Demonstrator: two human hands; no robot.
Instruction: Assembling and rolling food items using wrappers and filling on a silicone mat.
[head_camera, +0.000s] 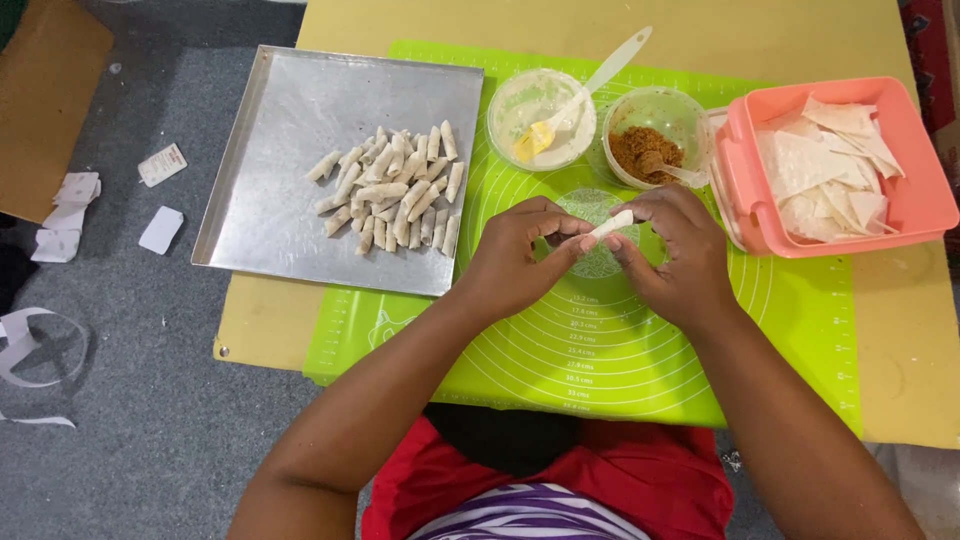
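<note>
- Head view: the left hand and the right hand meet over the middle of a green silicone baking mat that lies on a tan tabletop.
- Between them sits a small white pastry roll, tilted, its upper end toward the right hand. The left fingers are curled, thumb and fingertips pinching the roll's lower end; the right fingers close on the upper end, so both hands grip it.
- The roll is held just above a round, pale translucent patch on the mat, partly hidden by the hands.
- Just beyond the hands stand two clear round bowls side by side. The left bowl holds a pale liquid and a silicone brush with a yellow head and a white handle that leans out over the rim.
- The right bowl holds brown crumbly filling with a small spoon lying in it.
- To the right, touching the mat's edge, a pink plastic box holds a loose stack of thin white pastry sheets.
- To the left, a metal baking tray overlaps the table edge and the mat; a heap of finished pastry rolls lies toward its right side.
- On the grey floor to the left lie scraps of white paper and a piece of brown cardboard.
</note>
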